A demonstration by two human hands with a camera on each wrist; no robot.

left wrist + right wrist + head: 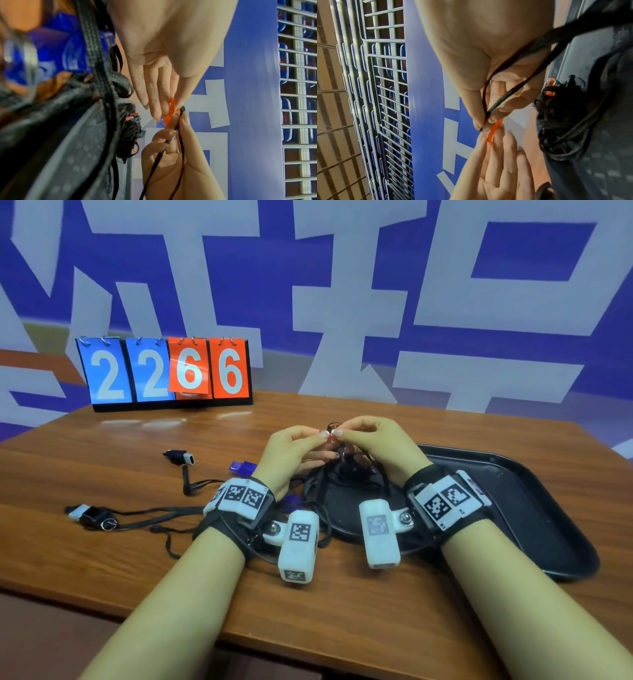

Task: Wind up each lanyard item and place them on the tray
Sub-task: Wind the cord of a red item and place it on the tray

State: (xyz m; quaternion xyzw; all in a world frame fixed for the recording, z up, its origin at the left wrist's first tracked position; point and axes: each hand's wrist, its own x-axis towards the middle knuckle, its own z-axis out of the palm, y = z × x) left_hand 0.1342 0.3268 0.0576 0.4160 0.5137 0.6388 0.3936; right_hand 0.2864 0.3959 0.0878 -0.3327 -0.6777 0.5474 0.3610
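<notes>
Both hands meet above the tray's far left end. My left hand [322,436] [164,112] pinches a small orange plastic piece [169,109] [494,129] by its fingertips. My right hand [337,433] [483,123] pinches the thin black lanyard cord [513,67] [181,155] right at that piece, and a loop of the cord trails back over the palm. A wound black lanyard bundle [352,472] [556,121] with orange bits lies on the black tray [513,491] below the hands.
Loose lanyards lie on the wooden table to the left: a black piece with a silver tip [180,457], a black clip with a ring [92,513], and a blue plastic piece [244,466]. A flip scoreboard [168,371] stands at the back left.
</notes>
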